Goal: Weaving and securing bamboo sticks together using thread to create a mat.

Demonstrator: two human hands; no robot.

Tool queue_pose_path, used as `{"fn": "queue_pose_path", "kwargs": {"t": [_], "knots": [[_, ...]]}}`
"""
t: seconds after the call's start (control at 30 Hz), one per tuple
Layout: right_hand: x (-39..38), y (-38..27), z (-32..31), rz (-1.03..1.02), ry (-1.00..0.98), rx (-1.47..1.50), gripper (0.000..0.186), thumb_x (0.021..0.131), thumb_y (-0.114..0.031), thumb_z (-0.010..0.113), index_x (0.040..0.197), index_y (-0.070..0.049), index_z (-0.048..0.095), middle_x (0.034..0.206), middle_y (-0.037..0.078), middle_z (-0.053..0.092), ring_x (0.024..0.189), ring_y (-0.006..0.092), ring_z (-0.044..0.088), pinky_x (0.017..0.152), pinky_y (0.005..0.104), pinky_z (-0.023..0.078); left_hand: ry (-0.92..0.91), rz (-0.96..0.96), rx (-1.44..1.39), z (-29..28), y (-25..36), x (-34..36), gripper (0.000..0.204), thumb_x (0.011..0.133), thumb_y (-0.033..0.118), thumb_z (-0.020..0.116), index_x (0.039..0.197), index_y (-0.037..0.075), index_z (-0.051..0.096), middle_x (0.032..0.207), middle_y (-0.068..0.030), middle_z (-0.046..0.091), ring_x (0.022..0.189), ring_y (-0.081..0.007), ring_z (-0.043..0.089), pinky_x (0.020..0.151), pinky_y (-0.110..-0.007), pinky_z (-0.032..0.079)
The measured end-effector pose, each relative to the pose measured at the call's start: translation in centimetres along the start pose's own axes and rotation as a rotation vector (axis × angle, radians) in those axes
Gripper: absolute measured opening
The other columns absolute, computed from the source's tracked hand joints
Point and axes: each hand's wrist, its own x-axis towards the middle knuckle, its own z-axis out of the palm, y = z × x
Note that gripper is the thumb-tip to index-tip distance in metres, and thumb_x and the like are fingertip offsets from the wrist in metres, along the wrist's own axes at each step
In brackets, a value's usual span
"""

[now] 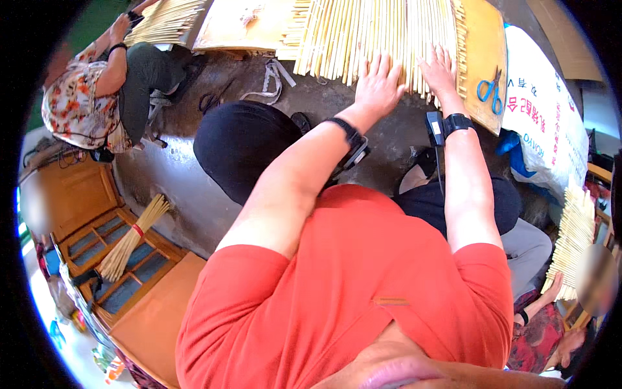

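A mat of thin, pale wooden sticks [343, 35] lies side by side on a wooden board [483, 39] in front of me. My left hand [379, 84] rests at the mat's near edge, its fingers stretched out over the stick ends. To its right, my right hand [439, 70] lies on the near edge too, fingers extended and slightly apart. Neither hand grips anything. Blue-handled scissors [491, 92] lie on the board, right of my right hand.
A white printed sack [541, 110] stands right of the board. White straps [275, 83] lie on the floor. Co-workers sit at left [97, 97] and lower right [541, 324], each beside more sticks. A tied stick bundle [133, 240] lies on a wooden frame behind left.
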Motion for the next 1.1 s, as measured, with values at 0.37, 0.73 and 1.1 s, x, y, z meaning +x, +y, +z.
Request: {"fn": "queue_pose_path", "kwargs": {"t": [0.37,0.73,1.1], "knots": [[-14.1,-6.0,-0.6,0.414,-0.508,1.402,0.027,0.1,-0.027,0.054,0.101,-0.004,0.068,0.072,0.006,0.067,0.061,0.0113,0.064,0.053,0.0246,0.051,-0.224,-0.968,-1.778,-0.8,-4.6,-6.8,0.072,0.096,0.054,0.058,0.14,0.001,0.038,0.136,-0.0212,0.05,0.12,-0.032,0.053,0.098,-0.05,0.047],[-11.2,-8.2,2.3,0.59,-0.364,2.177,0.035,0.1,-0.033,0.059,0.119,-0.003,0.058,0.105,0.015,0.069,0.092,0.024,0.07,0.069,0.0346,0.057,0.085,-0.938,-1.959,3.3,-4.0,-2.5,0.039,0.098,0.034,0.061,0.125,0.007,0.057,0.119,-0.0107,0.064,0.109,-0.0249,0.059,0.091,-0.042,0.046],[-9.8,-10.9,3.1,0.719,-0.096,2.191,0.029,0.096,-0.006,0.058,0.123,0.001,0.054,0.102,0.017,0.068,0.079,0.0288,0.071,0.066,0.0381,0.062,0.106,-0.813,-2.008,3.6,-4.0,-2.5,0.028,0.102,0.024,0.055,0.119,0.002,0.059,0.109,-0.0103,0.069,0.092,-0.0227,0.067,0.078,-0.034,0.054]]}}
